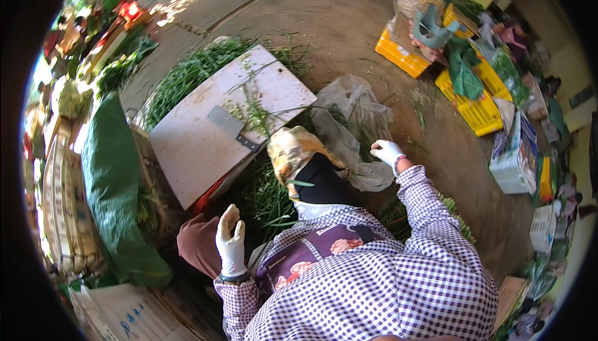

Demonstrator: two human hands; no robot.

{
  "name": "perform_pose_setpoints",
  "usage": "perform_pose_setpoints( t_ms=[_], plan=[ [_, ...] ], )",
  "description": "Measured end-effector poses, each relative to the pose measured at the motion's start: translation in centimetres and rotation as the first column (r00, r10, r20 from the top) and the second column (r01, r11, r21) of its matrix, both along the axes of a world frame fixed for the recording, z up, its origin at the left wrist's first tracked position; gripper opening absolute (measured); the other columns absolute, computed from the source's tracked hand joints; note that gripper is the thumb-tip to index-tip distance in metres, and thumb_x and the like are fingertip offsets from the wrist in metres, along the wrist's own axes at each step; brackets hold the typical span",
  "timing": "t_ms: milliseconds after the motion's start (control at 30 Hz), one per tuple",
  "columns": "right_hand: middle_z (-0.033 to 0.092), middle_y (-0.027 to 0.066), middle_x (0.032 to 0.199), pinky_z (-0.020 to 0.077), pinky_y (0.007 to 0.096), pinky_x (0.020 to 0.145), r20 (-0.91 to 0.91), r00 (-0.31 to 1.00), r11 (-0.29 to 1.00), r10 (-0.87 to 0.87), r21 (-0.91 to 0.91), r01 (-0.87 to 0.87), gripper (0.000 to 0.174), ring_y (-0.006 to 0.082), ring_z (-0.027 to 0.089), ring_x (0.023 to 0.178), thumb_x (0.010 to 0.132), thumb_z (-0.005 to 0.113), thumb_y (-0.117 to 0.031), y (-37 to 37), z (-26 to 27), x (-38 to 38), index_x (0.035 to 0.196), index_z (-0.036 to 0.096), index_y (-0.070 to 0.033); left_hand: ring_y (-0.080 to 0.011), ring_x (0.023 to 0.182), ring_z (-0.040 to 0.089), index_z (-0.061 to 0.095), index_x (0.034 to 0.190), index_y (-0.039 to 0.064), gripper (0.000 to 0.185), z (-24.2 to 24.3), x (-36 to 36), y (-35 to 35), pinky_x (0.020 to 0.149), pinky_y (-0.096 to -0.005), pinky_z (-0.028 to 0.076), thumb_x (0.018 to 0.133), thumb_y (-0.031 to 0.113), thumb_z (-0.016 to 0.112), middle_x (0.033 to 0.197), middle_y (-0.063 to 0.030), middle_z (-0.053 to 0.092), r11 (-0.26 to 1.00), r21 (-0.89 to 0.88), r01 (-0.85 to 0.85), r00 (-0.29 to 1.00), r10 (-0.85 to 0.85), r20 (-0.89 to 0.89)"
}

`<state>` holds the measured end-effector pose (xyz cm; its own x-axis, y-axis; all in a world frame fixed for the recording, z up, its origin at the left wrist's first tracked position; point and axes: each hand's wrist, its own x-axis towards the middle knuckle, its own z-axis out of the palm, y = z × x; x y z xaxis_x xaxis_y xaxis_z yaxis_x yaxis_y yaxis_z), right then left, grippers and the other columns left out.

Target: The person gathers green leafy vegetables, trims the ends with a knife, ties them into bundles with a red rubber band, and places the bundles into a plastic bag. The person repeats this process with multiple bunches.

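Observation:
My left hand (230, 243), in a white glove, is raised beside a brown-clad knee (198, 243). Its thumb and fingers are apart, with nothing between them. My right hand (387, 153), also gloved, hovers by the edge of a clear plastic bag (348, 107). Its fingers curl towards the thumb; whether something thin is pinched there cannot be seen. Before me lies a pale board (196, 149). A cleaver (225, 123) with a dark riveted handle rests flat on it. Green stalks with small whitish flowers (252, 107) lie across the board next to the blade.
Long-leaved greens (201, 70) are heaped behind the board, and loose greens (266, 196) lie below it. Left stand a green sheet (114, 191) and a woven basket (70, 205). Yellow crates (476, 102) and a white box (514, 168) sit at the right.

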<state>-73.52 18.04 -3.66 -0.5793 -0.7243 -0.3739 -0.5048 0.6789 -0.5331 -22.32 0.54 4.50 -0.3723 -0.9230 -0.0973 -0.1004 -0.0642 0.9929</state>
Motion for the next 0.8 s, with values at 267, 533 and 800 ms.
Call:
perform_pose_setpoints(
  t_ms=[267, 533, 800],
  plan=[
    [0.053, 0.0267, 0.132, 0.0435, 0.0423, 0.101, -0.199, 0.916, 0.937, -0.349, -0.083, 0.339, 0.088, 0.0383, 0.051, 0.123, 0.070, 0.081, -0.045, 0.6, -14.9, 3.5, 0.136, 0.045, 0.002, -0.0146, 0.102, 0.061, 0.060, 0.123, -0.001, 0.031, -2.1, 1.9, 1.0, 0.094, -0.0263, 0.049, 0.092, -0.001, 0.059, 0.113, -0.0069, 0.065, 0.993, 0.108, -0.052, 0.990, 0.037, 0.137],
    [0.067, 0.0211, 0.110, 0.0507, 0.0444, 0.088, 0.168, 0.937, 0.898, 0.306, 0.276, -0.343, 0.028, 0.0374, 0.065, 0.099, 0.093, 0.049, -0.019, -2.4, -18.1, 11.0, 0.113, 0.065, -0.008, -0.0145, 0.100, 0.061, 0.061, 0.121, 0.000, 0.028, -1.0, -1.1, 2.2, 0.092, -0.0273, 0.049, 0.093, 0.001, 0.060, 0.108, -0.0064, 0.065, 0.983, 0.161, -0.089, 0.960, 0.041, 0.278],
    [0.069, 0.0183, 0.104, 0.0510, 0.0397, 0.085, 0.257, 0.965, 0.988, -0.052, 0.155, 0.012, 0.023, 0.0332, 0.065, 0.099, 0.087, 0.054, -0.010, 0.3, -18.4, 7.6, 0.104, 0.068, -0.003, -0.0146, 0.101, 0.061, 0.060, 0.123, -0.001, 0.029, 0.2, -4.0, 1.7, 0.094, -0.0271, 0.048, 0.094, 0.000, 0.058, 0.111, -0.0069, 0.065, 0.979, 0.180, -0.093, 0.921, 0.016, 0.389]
  ],
)
